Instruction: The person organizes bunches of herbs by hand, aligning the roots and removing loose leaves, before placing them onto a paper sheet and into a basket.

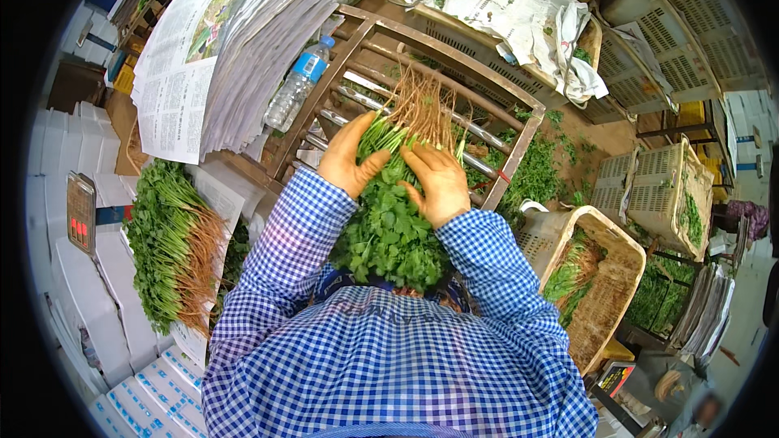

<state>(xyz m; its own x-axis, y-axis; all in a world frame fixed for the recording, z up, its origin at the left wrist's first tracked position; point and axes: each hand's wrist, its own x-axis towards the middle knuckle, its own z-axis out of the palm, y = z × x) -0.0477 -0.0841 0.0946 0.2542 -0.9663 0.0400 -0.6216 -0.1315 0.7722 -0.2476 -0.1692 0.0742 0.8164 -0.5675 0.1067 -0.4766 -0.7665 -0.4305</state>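
A bunch of coriander (395, 227) lies in front of me, leaves toward my body and long brown roots (423, 105) pointing away over a metal rack. My left hand (350, 158) cups the left side of its green stems, thumb toward the leaves. From the right, my right hand (438, 182) presses on the stems with fingers curved over them. The undersides of both hands are hidden. To the left, a larger pile of coriander (166, 243) rests on newspaper (219, 195), its roots turned toward me.
Beyond my left hand stand a thick stack of newspapers (235, 57) and a water bottle (299, 85). The rack (487, 89) has round metal bars. At right is a plastic crate (608, 292) holding coriander; a newspaper-covered crate (503, 12) stands at the back. Loose greens (540, 166) litter the floor.
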